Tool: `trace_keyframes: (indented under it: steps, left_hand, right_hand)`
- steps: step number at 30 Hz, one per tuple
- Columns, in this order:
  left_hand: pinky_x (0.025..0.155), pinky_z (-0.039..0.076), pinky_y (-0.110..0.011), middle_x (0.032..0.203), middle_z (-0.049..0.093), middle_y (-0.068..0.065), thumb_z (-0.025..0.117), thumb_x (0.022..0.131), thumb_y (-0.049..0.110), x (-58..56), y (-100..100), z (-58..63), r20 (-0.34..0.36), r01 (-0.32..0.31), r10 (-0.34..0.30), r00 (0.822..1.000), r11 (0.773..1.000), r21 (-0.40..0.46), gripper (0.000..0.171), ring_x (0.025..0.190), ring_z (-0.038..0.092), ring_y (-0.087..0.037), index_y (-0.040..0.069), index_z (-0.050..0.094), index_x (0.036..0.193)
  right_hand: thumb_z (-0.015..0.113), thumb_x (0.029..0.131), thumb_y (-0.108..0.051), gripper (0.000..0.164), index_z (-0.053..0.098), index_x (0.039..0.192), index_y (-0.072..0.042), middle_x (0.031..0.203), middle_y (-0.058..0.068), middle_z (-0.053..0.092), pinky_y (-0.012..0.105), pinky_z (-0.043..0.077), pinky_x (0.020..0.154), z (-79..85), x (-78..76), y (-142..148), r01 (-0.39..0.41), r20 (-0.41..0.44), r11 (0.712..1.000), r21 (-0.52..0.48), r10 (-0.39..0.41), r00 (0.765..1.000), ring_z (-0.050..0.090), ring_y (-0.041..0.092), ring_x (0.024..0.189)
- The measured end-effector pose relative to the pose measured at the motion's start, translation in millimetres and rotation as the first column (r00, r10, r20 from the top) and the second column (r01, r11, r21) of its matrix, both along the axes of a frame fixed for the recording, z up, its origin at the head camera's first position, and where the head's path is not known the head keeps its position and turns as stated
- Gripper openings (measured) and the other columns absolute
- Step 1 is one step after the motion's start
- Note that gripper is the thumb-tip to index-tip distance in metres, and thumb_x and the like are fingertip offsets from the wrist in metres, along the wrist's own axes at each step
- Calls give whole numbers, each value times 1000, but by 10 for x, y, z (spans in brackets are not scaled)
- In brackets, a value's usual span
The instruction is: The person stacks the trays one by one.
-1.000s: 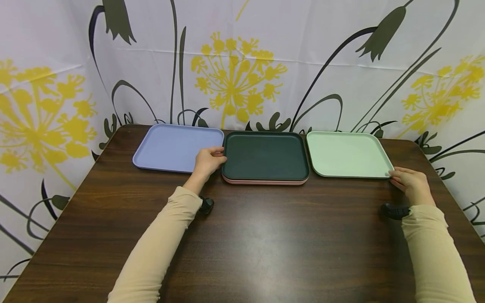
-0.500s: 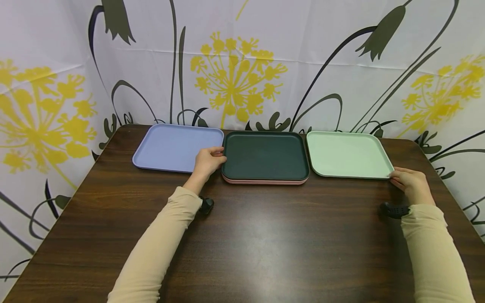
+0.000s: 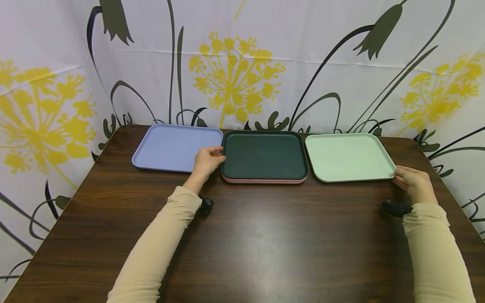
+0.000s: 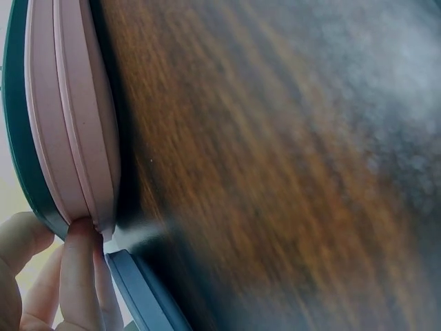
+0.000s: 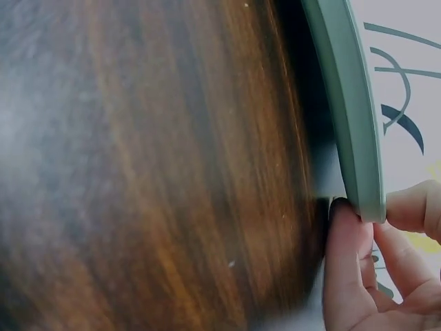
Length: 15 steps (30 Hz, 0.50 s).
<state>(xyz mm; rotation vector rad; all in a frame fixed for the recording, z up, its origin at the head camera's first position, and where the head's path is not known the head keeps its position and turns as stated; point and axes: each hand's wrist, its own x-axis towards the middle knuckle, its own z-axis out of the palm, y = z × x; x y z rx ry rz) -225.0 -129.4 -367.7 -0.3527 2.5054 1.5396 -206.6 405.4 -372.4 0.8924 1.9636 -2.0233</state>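
1. Gripping is applied by both hands at tray edges; the dark green tray is taken as the landmark.
2. The left edge of the dark green tray is pinched by the left hand, with one digit placed at the dark green rim and another pressed to the two pink trays.
3. The pink trays are stacked directly beneath the dark green tray, with edges closely aligned.
4. The light green tray is positioned just right of the dark green tray. Its far near-side corner is pinched between the digits of the right hand.
5. The blue tray is located just left of the dark green tray; part of it is hidden by the left hand.
6. The dark green tray and its stack are supported by the brown table.
7. A flower-printed curtain is hung behind the dark green tray.
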Motion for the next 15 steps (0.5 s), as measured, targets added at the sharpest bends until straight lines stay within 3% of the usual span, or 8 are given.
trace_keyframes:
  steps: [10, 15]
  left_hand:
    - [88, 58, -31, 127, 61, -23, 58, 91, 5, 0, 10, -17, -5, -1, 1, 1000, 1000, -2, 43, 113, 61, -32, 3, 55, 133]
    - [91, 57, -34, 127, 60, -23, 57, 91, 5, 2, 3, -16, 0, 3, -3, 1000, 1000, 5, 43, 114, 60, -32, 3, 54, 134]
  right_hand:
    - [54, 88, 1, 41, 69, 57, -21, 63, -14, 62, 13, 54, 56, -6, 20, 65, -48, -50, 997, -53, 45, 998, 60, -1, 60]
    - [55, 89, -1, 39, 68, 57, -18, 63, -12, 61, 15, 56, 55, -12, 11, 61, -32, -68, 996, -88, 26, 997, 60, 1, 60]
